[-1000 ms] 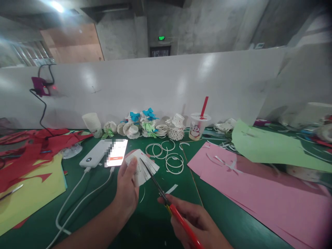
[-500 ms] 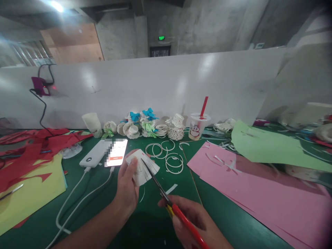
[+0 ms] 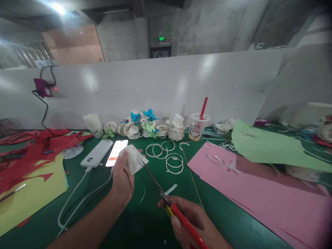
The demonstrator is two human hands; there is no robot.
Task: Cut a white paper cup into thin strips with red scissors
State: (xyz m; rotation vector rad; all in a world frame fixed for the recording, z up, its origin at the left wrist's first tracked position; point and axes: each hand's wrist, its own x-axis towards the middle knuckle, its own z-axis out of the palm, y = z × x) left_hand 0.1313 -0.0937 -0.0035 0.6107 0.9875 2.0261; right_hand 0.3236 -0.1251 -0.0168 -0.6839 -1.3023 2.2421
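Paper cup [image 3: 132, 159] turned; phone [image 3: 116, 156], paper rings [image 3: 166, 154] flank it.

White partition [image 3: 166, 86] behind a green table [image 3: 145, 221], grey concrete walls [image 3: 202, 27], ceiling lamp [image 3: 59, 7], green exit sign [image 3: 161, 38].

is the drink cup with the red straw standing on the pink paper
No, the drink cup stands on the green table by the white wall, just beyond the far left corner of the pink paper.
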